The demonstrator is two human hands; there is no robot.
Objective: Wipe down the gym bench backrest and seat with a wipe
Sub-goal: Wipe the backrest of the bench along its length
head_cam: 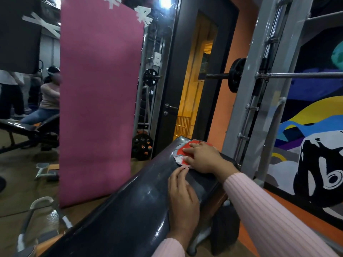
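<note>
The black glossy bench backrest (130, 210) slopes up from the lower left to the centre. Near its top end is a red patch (181, 146) with ragged grey and white edges, like torn cover. My right hand (204, 158) lies flat on this patch, fingers spread. Just below it, my left hand (182, 197) rests on the backrest. Its fingertips pinch a small white scrap (185, 167) at the torn edge. I cannot tell whether this scrap is a wipe. The seat is out of view.
A pink mat (98, 101) stands taped up on the left of the bench. A grey rack upright (246, 89) holds a barbell with a black plate (236, 75) just beyond the backrest. A weight plate (142, 146) leans by the dark door (172, 89). A painted wall runs along the right.
</note>
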